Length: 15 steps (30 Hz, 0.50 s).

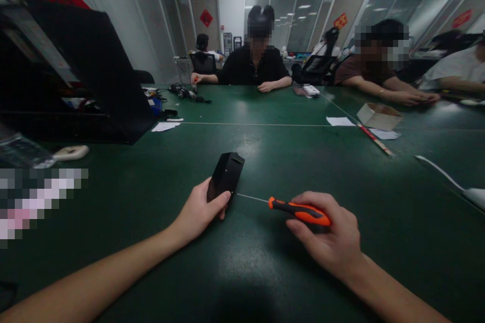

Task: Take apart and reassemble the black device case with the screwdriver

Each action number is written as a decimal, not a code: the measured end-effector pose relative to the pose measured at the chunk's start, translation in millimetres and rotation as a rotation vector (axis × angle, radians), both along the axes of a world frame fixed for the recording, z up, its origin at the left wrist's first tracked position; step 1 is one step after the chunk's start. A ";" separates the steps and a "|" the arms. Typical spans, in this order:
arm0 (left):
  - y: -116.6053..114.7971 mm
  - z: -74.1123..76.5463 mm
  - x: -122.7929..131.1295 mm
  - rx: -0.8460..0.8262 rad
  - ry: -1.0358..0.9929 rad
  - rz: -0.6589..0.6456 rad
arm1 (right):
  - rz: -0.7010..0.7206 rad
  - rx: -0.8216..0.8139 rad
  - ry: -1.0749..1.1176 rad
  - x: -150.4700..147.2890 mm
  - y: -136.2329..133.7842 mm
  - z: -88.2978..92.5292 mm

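My left hand [202, 207] is closed around a black box-shaped device [226, 174], held tilted over the green table with the thumb on its near side. Small screw heads show on the device's side face. An orange and black screwdriver [303, 212] lies in my right hand [337, 232], its handle under the fingers, the thumb a little apart below it. The thin metal shaft points left, and its tip meets the device's side just beside my left thumb. Whether the tip sits in a screw is too small to tell.
A large black open case [87, 70] stands at the left. Cables [185, 92] lie at the far left. Toward the right are an open cardboard box [379, 116], paper sheets [340, 121] and a red-and-white strip [375, 140]. Other people sit across the green table [265, 146].
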<state>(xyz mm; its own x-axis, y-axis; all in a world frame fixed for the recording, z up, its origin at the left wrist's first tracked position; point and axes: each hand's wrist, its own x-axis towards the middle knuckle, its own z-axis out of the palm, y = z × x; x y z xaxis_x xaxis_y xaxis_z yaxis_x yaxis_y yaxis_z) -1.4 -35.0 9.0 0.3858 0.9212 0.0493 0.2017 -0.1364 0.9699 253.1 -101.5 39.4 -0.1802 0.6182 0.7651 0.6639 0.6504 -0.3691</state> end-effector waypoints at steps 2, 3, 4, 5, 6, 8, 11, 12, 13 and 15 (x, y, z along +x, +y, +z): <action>-0.1 -0.4 -0.1 -0.002 -0.004 0.000 | 0.004 -0.022 -0.033 1.0 -0.9 0.3; -0.1 -0.7 0.0 0.000 -0.005 0.000 | 0.002 -0.025 -0.023 0.4 -1.3 -0.2; 0.1 -0.9 0.0 0.003 -0.008 0.001 | 0.003 -0.022 0.000 -0.7 -1.5 -1.0; 0.2 -1.0 0.1 0.007 -0.009 0.004 | 0.010 -0.015 0.027 -2.1 -1.6 -2.0; 0.4 -1.1 0.1 0.012 -0.013 0.006 | 0.026 -0.006 0.050 -3.4 -1.6 -3.0; 0.5 -1.1 -0.1 0.024 -0.018 0.014 | 0.054 0.001 0.061 -4.9 -1.4 -4.2; 0.2 -1.0 -0.1 0.031 -0.019 0.021 | 0.031 -0.024 -0.007 -2.9 -0.8 -4.0; 0.1 -0.9 0.0 0.026 -0.019 0.021 | 0.009 -0.036 -0.024 -1.8 -0.7 -3.8; 0.0 -0.9 0.3 0.020 -0.024 0.018 | -0.015 -0.047 -0.024 -1.0 -0.6 -3.9; 0.0 -1.0 1.0 0.004 -0.019 0.007 | -0.039 -0.049 0.030 -1.1 -0.4 -4.8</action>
